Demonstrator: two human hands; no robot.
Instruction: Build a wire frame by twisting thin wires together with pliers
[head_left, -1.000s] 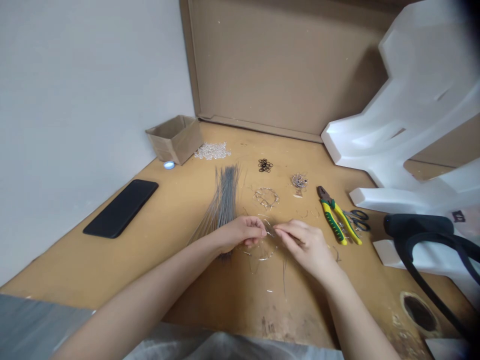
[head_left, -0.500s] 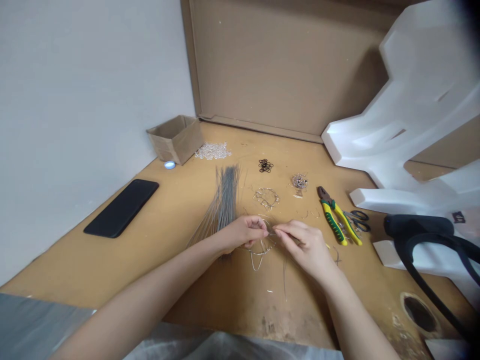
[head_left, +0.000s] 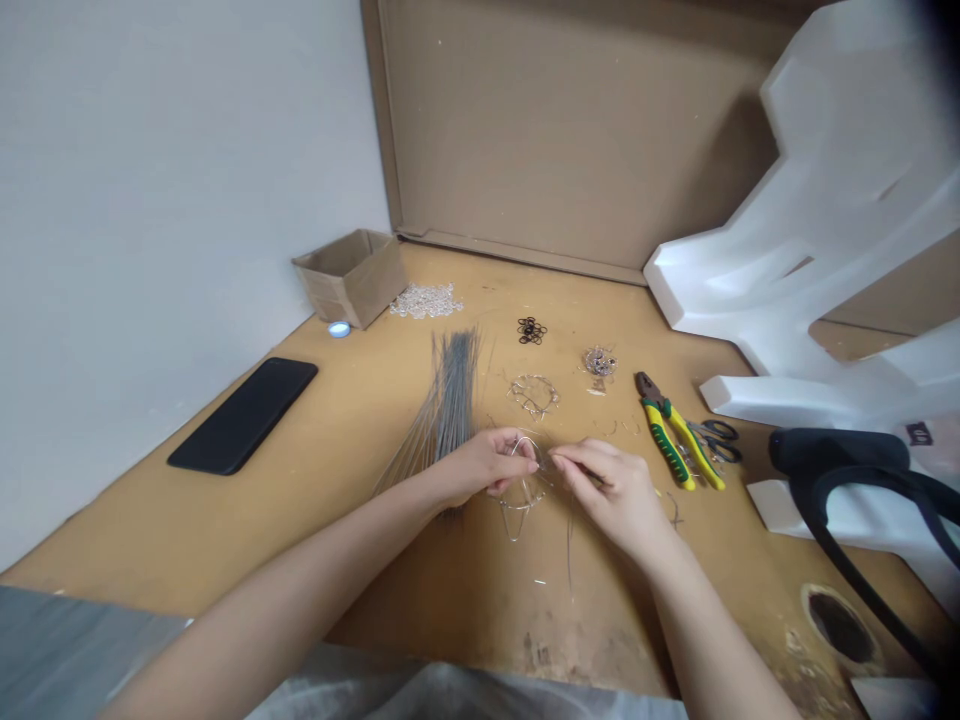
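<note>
My left hand [head_left: 504, 465] pinches a round wire frame [head_left: 513, 508], whose thin silvery loops stick out below and above the fingers. Just to its right, my right hand [head_left: 600, 475] is closed, thumb against forefinger, on a thin wire [head_left: 570, 550] that seems to hang down beneath it; the exact grip is too fine to make out. Beside my left wrist lies a bundle of straight grey wires [head_left: 454, 395]. Beyond the hands rests a loose wire ring [head_left: 533, 396], and farther right a small wire ball with dark beads [head_left: 599, 361].
Pliers [head_left: 675, 430] with yellow-green handles and black-handled scissors [head_left: 718, 438] lie at right. Clear beads [head_left: 426, 301], a cardboard box [head_left: 351, 280] and black rings [head_left: 532, 331] sit farther back. A black phone-like slab [head_left: 244, 415] is left; white foam [head_left: 750, 270] stands right.
My right hand has drawn slightly away to the right from my left hand. A wire loop of the frame now shows more plainly above my left fingers.
</note>
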